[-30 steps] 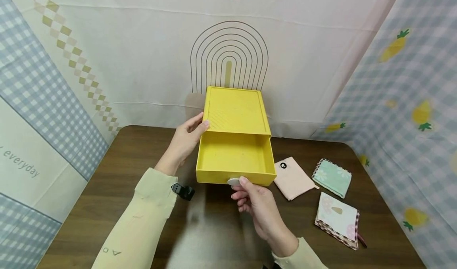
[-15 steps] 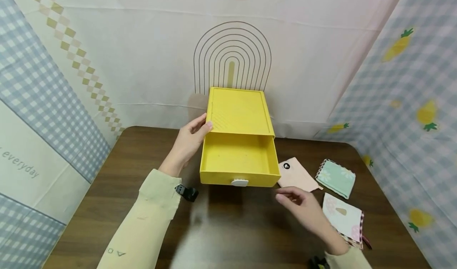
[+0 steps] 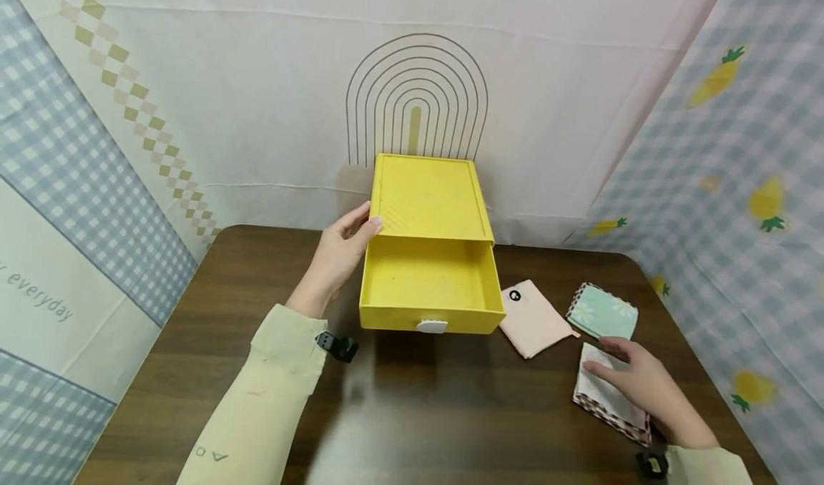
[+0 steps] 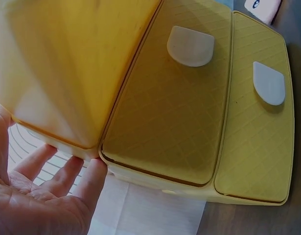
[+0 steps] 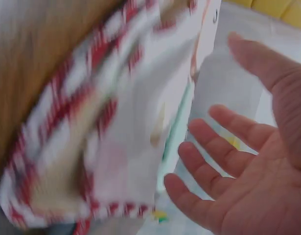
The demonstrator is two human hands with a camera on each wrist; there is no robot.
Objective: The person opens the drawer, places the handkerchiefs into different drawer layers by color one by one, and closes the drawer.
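Observation:
A yellow drawer unit (image 3: 431, 195) stands at the back of the table, its top drawer (image 3: 393, 319) pulled out and bare inside. My left hand (image 3: 333, 260) touches the unit's upper left side, thumb over the top edge. In the left wrist view, its fairly straight fingers (image 4: 68, 174) meet the yellow side. My right hand (image 3: 644, 381) hovers over a folded white cloth (image 3: 595, 392) with a checked red-and-white edge. Its fingers (image 5: 209, 147) are spread and hold nothing in the right wrist view. Part of that cloth is hidden under the hand.
A folded pink cloth (image 3: 534, 320) lies right of the drawer unit, a mint-green cloth (image 3: 604, 313) beyond it. Lower drawers carry white tabs (image 4: 192, 46). Printed fabric (image 3: 277, 113) hangs behind the table, with a checked sheet (image 3: 695, 220) on the right.
My right hand has let go of the top drawer's white tab and moved right, over the white cloth. The drawer stays pulled out. My left hand stays on the unit.

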